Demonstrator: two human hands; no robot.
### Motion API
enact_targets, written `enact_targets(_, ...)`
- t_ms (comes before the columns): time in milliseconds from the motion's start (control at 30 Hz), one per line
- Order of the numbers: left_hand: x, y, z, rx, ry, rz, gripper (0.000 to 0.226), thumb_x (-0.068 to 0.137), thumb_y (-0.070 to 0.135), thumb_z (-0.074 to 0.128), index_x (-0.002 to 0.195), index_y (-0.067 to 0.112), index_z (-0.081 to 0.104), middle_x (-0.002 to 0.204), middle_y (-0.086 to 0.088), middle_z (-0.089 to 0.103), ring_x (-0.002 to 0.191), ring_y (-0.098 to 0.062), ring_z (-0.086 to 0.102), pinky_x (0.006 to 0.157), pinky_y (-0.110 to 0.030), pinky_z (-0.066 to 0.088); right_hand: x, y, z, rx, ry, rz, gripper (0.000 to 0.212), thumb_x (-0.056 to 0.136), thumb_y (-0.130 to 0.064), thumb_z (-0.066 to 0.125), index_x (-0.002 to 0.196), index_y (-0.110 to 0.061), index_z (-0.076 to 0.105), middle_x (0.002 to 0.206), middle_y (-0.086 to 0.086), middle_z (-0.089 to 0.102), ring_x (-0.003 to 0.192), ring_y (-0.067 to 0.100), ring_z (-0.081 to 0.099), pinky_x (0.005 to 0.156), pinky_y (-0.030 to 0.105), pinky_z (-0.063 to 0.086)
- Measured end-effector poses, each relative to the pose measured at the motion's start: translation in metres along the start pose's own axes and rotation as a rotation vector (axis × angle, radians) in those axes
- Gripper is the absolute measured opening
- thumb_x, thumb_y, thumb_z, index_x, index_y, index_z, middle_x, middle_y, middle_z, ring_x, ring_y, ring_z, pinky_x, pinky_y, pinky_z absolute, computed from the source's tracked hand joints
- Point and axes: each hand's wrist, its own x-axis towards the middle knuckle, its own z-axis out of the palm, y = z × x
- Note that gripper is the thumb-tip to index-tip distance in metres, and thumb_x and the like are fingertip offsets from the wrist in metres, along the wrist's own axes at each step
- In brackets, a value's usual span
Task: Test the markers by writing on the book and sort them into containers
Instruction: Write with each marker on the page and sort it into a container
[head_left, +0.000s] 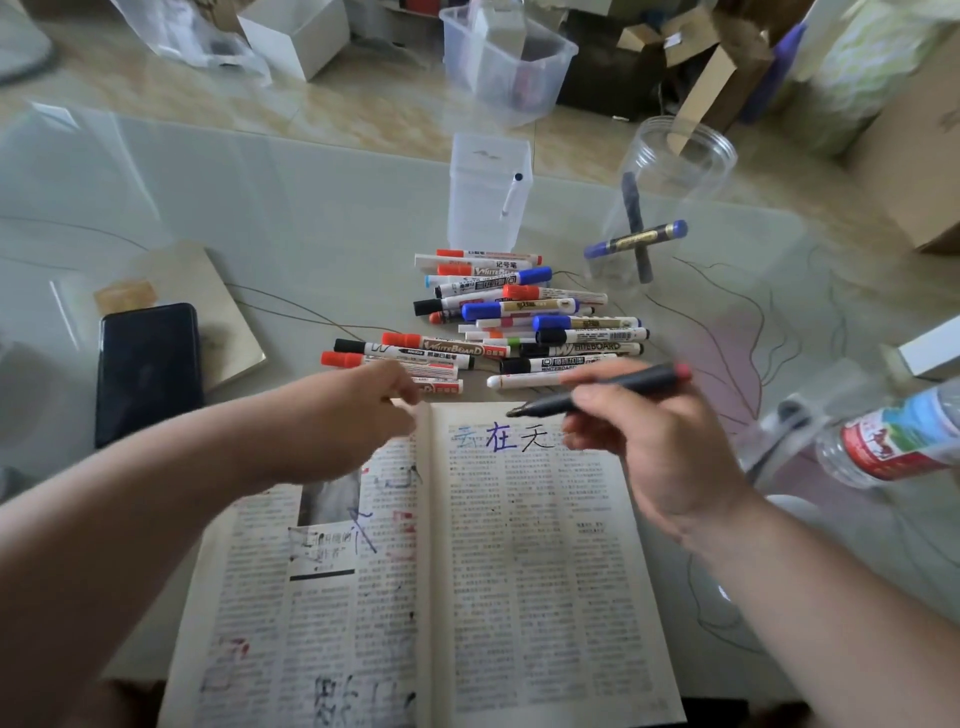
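An open book (519, 561) lies in front of me, with three handwritten characters at the top of its right page. My right hand (639, 447) holds an uncapped dark marker (608, 391), tip pointing left just above those characters. My left hand (358, 410) hovers with curled fingers over the book's top edge, by the near edge of a pile of several capped markers (514, 322). I cannot tell if it holds a cap. Behind the pile stand a square clear container (488, 208) with one marker inside and a round clear jar (670, 171) holding two markers.
A black phone (148, 369) lies on a notebook (218, 291) at the left. A water bottle (893, 441) lies on its side at the right. Beyond the glass table are a clear plastic bin (511, 62), a white box and cardboard boxes.
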Motion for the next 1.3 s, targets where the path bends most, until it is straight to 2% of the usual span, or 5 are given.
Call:
enact_targets(100, 0.001, -0.004, 0.008, 0.348, -0.094, -0.009, 0.035, 0.096, 0.031, 0.058, 0.126, 0.047, 0.049, 0.076, 0.009, 0.055, 0.059, -0.013, 0.055, 0.058, -0.03, 0.047, -0.008, 0.013, 0.012, -0.269, -0.108, -0.001, 0.006, 0.079, -0.01, 0.076, 0.085, -0.011, 0.077, 0.071, 0.01, 0.072, 0.067, 0.017, 0.065, 0.065, 0.029, 0.053)
enact_targets(333, 0.0, -0.001, 0.045, 0.54, -0.092, 0.004, 0.097, 0.075, 0.067, 0.073, 0.149, 0.057, 0.012, 0.114, 0.014, 0.058, 0.083, -0.007, 0.059, 0.071, -0.028, 0.051, -0.006, 0.038, 0.022, -0.532, -0.05, -0.055, 0.015, 0.083, -0.011, 0.079, 0.075, -0.014, 0.067, 0.059, -0.008, 0.063, 0.054, 0.005, 0.055, 0.054, 0.021, 0.043)
enact_targets(400, 0.004, -0.004, 0.054, 0.538, -0.048, -0.024, 0.105, 0.067, 0.073, 0.075, 0.148, 0.059, 0.01, 0.101, 0.012, 0.053, 0.08, -0.01, 0.057, 0.07, -0.03, 0.055, -0.006, 0.043, 0.024, -0.541, -0.061, -0.062, 0.014, 0.083, -0.012, 0.08, 0.076, -0.016, 0.068, 0.063, -0.006, 0.066, 0.056, 0.006, 0.057, 0.056, 0.019, 0.044)
enact_targets(567, 0.007, 0.0, 0.058, 0.515, -0.023, -0.054, 0.109, 0.063, 0.074, 0.078, 0.149, 0.059, 0.012, 0.088, 0.015, 0.05, 0.053, 0.001, 0.04, 0.058, -0.027, 0.048, -0.007, 0.048, 0.026, -0.549, -0.109, -0.077, 0.012, 0.082, -0.015, 0.08, 0.077, -0.018, 0.069, 0.069, -0.005, 0.068, 0.061, 0.007, 0.06, 0.057, 0.021, 0.046)
enact_targets(1300, 0.013, -0.006, 0.063, 0.505, -0.027, -0.057, 0.109, 0.066, 0.073, 0.077, 0.148, 0.059, 0.007, 0.124, 0.009, 0.06, 0.077, -0.011, 0.052, 0.066, -0.029, 0.052, -0.008, 0.045, 0.033, -0.674, -0.1, -0.088, 0.018, 0.083, -0.018, 0.08, 0.073, -0.013, 0.066, 0.064, -0.001, 0.066, 0.059, 0.007, 0.055, 0.051, 0.016, 0.039)
